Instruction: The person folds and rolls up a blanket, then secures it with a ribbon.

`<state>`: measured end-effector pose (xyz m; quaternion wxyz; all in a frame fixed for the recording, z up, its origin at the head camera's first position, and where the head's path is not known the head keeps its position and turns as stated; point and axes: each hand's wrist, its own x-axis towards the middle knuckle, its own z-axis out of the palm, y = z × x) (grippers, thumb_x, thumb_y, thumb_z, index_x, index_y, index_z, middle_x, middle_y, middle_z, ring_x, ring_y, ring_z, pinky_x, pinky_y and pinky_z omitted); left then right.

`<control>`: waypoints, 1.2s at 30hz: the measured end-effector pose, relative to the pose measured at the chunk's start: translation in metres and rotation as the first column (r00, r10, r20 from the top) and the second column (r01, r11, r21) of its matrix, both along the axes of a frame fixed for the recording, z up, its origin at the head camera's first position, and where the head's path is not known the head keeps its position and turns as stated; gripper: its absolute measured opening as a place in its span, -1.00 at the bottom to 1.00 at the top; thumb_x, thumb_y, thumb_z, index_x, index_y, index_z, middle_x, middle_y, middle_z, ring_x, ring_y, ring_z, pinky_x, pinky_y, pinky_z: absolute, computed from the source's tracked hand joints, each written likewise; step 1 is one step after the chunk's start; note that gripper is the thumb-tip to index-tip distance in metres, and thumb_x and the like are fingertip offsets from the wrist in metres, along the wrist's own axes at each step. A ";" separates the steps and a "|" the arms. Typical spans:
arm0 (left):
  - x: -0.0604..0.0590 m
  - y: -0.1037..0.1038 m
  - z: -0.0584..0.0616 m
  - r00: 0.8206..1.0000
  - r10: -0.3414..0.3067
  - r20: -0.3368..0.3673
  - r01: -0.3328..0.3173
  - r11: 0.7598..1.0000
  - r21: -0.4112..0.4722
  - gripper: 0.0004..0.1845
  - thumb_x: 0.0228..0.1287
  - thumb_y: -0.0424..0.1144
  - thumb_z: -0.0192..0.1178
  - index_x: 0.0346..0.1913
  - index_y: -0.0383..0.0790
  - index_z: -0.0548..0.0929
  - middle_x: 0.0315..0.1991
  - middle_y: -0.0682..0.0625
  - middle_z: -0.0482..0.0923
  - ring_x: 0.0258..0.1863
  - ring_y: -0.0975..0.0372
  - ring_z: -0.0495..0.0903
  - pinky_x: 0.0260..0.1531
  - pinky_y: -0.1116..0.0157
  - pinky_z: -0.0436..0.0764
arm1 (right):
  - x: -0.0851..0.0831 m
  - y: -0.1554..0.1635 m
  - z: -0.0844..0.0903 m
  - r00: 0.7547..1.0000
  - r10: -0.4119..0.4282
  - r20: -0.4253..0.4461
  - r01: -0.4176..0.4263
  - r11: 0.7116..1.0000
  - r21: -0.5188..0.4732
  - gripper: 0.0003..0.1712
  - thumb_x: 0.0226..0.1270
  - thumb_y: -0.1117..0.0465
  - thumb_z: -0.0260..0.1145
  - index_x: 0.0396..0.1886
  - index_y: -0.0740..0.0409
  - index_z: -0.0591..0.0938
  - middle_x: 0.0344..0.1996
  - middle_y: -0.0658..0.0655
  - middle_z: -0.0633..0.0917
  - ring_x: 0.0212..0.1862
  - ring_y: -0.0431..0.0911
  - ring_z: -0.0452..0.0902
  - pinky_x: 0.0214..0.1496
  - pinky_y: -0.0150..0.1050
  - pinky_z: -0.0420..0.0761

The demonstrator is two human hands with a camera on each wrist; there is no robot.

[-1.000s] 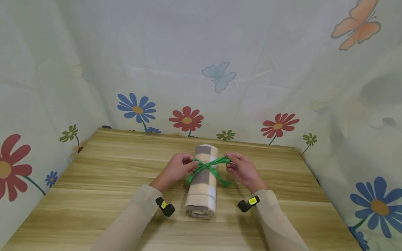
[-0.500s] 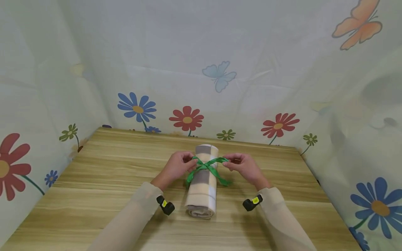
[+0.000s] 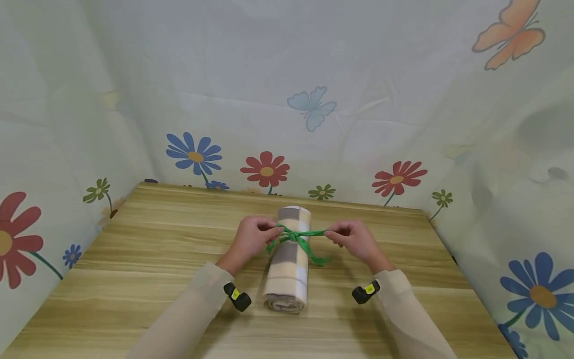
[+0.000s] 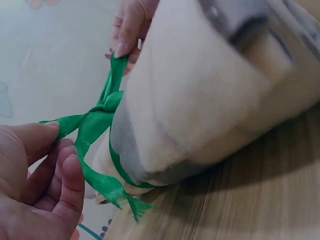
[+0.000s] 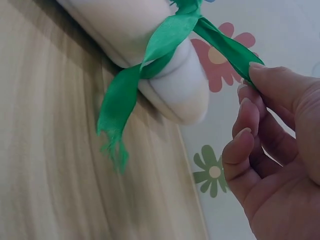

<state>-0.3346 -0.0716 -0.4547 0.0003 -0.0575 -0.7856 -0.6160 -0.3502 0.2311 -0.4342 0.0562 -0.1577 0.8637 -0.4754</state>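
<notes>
A rolled checked blanket (image 3: 287,281) in cream, grey and white lies lengthwise on the table. Around its middle goes a green ribbon (image 3: 305,247), knotted on top in a bow shape, with frayed tails hanging down both sides. My left hand (image 3: 252,239) pinches the left loop between thumb and forefinger, its other fingers loosely curled. The right loop is pinched by my right hand (image 3: 358,242) and stretched out flat to the side. In the right wrist view the ribbon (image 5: 227,45) runs taut from the knot to the thumb and forefinger.
The wooden table (image 3: 170,239) extends on both sides of the roll. A pale curtain (image 3: 224,99) printed with flowers and butterflies encloses its back and sides. Each sleeve cuff carries a small black camera.
My right hand has regripped the right loop and moved a little outward, so the loop is now pulled narrow and straight. The left hand has barely shifted.
</notes>
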 end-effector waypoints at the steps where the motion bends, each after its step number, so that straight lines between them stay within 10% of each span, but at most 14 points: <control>1: 0.000 0.000 -0.001 1.000 0.001 0.020 -0.001 1.000 0.024 -0.84 0.27 -0.16 0.46 -0.30 -0.20 0.82 -0.45 -0.08 0.68 -0.53 0.21 0.60 -0.45 0.25 0.62 | 0.001 0.000 -0.001 1.000 -0.008 0.008 0.008 1.000 0.000 -0.74 0.43 0.07 0.40 -0.17 0.18 0.79 -0.44 0.08 0.65 -0.38 -0.06 0.49 -0.37 -0.31 0.50; 11: 0.001 -0.010 -0.010 0.993 0.021 0.115 -0.042 0.983 0.181 -0.79 0.32 -0.23 0.41 -0.23 -0.38 0.78 -0.37 -0.19 0.71 -0.51 0.20 0.59 -0.39 0.25 0.67 | 0.001 0.006 -0.017 0.990 -0.087 0.110 0.090 0.996 -0.018 -0.65 0.46 0.06 0.36 -0.15 0.32 0.74 -0.50 0.04 0.59 -0.40 -0.08 0.42 -0.41 -0.31 0.41; 36: 0.010 -0.019 -0.038 0.978 0.016 0.208 -0.063 0.974 0.219 -0.80 0.38 -0.33 0.33 -0.28 -0.48 0.68 -0.52 -0.09 0.61 -0.54 0.20 0.54 -0.51 0.32 0.58 | 0.008 0.015 -0.048 0.953 -0.228 0.198 0.252 0.962 -0.105 -0.68 0.41 0.15 0.41 -0.22 0.41 0.72 -0.55 -0.03 0.58 -0.47 -0.15 0.42 -0.48 -0.35 0.42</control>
